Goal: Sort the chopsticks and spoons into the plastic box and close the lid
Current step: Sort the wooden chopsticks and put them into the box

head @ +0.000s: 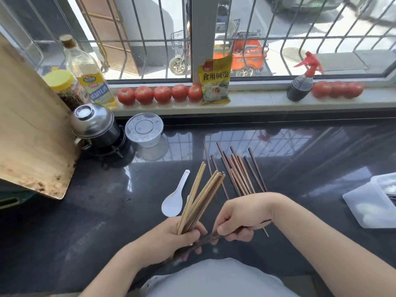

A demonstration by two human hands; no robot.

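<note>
- My left hand (171,234) grips a fanned bundle of light chopsticks (201,196).
- My right hand (237,219) pinches dark chopsticks (211,237), just right of that bundle.
- A white spoon (174,200) lies just left of the bundle.

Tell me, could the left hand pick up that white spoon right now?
Probably not yet. The white spoon lies bare on the counter just beyond the left hand, nothing between them, but that hand already grips a bundle of light chopsticks, leaving no free fingers.
</note>
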